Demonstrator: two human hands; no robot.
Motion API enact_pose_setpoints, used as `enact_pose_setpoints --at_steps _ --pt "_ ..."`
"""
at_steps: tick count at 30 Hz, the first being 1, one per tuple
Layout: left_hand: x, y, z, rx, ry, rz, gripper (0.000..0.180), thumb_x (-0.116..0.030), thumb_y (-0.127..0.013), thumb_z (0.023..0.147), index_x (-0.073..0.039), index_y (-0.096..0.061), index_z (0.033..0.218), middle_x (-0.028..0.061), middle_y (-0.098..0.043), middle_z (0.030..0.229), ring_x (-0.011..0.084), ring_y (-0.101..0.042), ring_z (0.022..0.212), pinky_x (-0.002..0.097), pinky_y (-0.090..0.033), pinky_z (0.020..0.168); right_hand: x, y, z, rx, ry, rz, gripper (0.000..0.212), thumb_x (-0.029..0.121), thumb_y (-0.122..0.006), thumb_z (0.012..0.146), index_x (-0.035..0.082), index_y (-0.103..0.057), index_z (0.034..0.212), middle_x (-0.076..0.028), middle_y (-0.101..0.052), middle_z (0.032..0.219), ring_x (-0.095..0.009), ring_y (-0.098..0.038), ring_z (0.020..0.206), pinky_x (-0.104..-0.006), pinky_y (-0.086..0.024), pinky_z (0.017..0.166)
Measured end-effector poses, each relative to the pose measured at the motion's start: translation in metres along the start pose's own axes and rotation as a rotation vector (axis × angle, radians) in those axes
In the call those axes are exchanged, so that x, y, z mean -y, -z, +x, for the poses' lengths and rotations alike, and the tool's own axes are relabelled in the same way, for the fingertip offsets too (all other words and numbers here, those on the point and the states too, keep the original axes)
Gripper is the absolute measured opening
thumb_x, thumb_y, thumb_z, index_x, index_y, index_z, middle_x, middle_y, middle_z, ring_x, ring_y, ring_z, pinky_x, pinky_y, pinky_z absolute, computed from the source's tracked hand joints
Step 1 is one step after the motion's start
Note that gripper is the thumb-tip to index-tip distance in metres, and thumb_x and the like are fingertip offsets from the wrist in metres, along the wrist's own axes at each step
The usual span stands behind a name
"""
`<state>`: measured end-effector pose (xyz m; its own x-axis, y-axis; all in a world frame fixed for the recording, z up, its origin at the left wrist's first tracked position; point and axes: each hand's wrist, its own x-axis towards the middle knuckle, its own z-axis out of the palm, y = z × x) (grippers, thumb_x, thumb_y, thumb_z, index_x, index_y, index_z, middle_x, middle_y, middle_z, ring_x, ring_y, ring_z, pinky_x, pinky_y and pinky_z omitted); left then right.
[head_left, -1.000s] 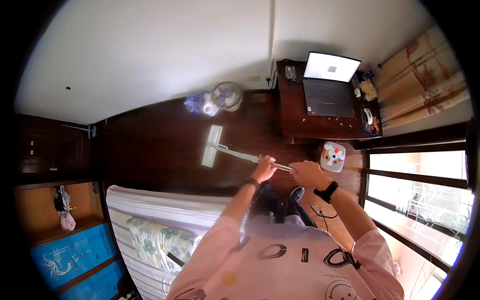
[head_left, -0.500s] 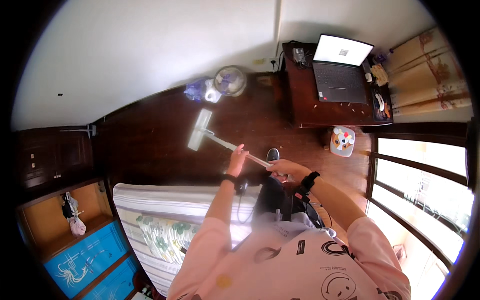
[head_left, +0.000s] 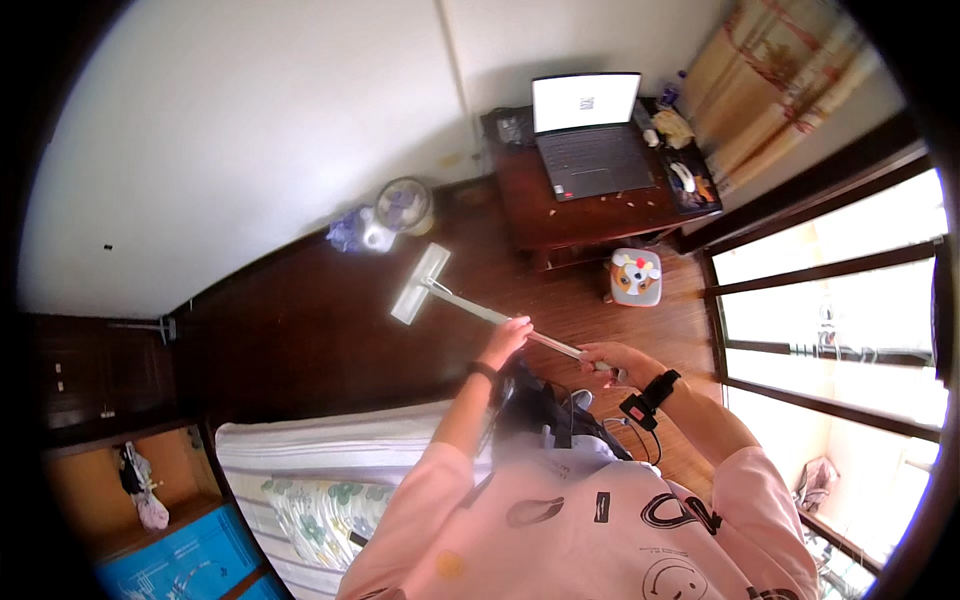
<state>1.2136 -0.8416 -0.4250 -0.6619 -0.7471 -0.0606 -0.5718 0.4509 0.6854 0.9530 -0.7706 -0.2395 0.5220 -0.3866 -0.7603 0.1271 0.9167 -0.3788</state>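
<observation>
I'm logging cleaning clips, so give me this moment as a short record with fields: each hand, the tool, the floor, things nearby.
left hand: closed around the mop handle, lower down the pole
right hand: closed around the pole's upper end
mop: flat white head lying on the floor
floor: dark wood boards
nearby: small fan by the wall, low wooden table with open laptop, small stool, bed
</observation>
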Motion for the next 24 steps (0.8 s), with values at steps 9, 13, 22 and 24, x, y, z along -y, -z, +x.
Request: enact_pose_setpoints --at_steps 9,13,22,24 --pt "-0.140 -0.044 0.043 0.261 0.268 -0.500 0.036 -0.037 -0.059 0.082 -0.008 -0.068 0.100 0.0159 -0.068 0.095 0.0273 -0.065 0.092 0.0343 -0.048 0.082 -0.056 0.039 -0.096 -0.115 0.125 0.027 0.017 0.018 -0.048 0.094 0.010 -0.048 0.078 0.004 -0.044 0.064 -0.005 -0.036 0.043 -0.0215 -0.029 0.040" --pt "-0.136 -0.057 0.042 0.159 0.269 -0.460 0.031 -0.036 -0.057 0.080 -0.012 -0.069 0.095 0.0145 -0.067 0.090 0.0309 -0.064 0.089 0.0373 -0.048 0.080 -0.056 0.031 -0.084 -0.055 0.331 -0.293 0.019 0.017 -0.048 0.093 0.010 -0.048 0.076 0.003 -0.043 0.063 -0.005 -0.036 0.043 -0.0219 -0.030 0.041" --pt "-0.087 -0.014 0.059 0.199 0.430 -0.467 0.046 -0.026 -0.058 0.076 -0.003 -0.063 0.116 0.0186 -0.065 0.109 0.0285 -0.062 0.105 0.0344 -0.046 0.093 -0.016 -0.002 -0.021 -0.255 0.129 -0.058 0.015 0.014 -0.054 0.088 0.002 -0.059 0.096 0.000 -0.046 0.060 -0.009 -0.038 0.043 -0.0243 -0.028 0.039" --pt "-0.056 -0.019 0.063 0.146 0.448 -0.450 0.046 -0.021 -0.057 0.076 -0.001 -0.061 0.118 0.0187 -0.065 0.110 0.0265 -0.063 0.103 0.0334 -0.047 0.092 -0.003 -0.008 -0.008 -0.178 0.166 -0.110 0.007 0.011 -0.057 0.088 0.004 -0.055 0.090 0.000 -0.048 0.063 -0.006 -0.040 0.045 -0.0220 -0.028 0.035"
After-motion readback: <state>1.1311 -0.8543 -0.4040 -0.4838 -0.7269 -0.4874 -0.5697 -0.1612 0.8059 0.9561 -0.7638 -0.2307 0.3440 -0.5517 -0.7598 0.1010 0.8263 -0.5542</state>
